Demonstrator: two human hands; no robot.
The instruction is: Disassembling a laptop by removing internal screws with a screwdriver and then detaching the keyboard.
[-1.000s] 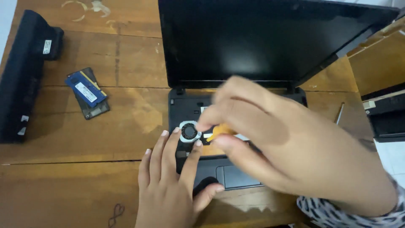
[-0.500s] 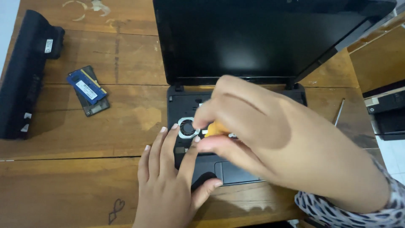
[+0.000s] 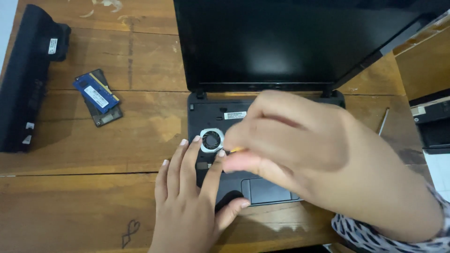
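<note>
An opened black laptop [image 3: 281, 42] lies on a wooden table [image 3: 93, 187] with its keyboard removed, so the inner base [image 3: 206, 112] shows. A small round silver fan [image 3: 212, 139] sits in the base's left part. My left hand [image 3: 192, 201] rests flat on the base's front left corner, fingertips beside the fan. My right hand [image 3: 300, 145] hovers over the base, fingers pinched around a small orange-handled tool [image 3: 236, 150] next to the fan. The tool's tip is hidden. The touchpad [image 3: 267, 191] peeks out under my right wrist.
Two blue and dark memory modules [image 3: 97, 96] lie stacked on the table to the left. A long black battery pack [image 3: 26, 79] lies at the far left edge. A thin metal rod [image 3: 383, 122] rests right of the laptop. Dark equipment [image 3: 433, 124] sits at the right edge.
My right hand has shifted slightly down and right over the base, covering more of the orange tool. My left hand stays in place by the fan.
</note>
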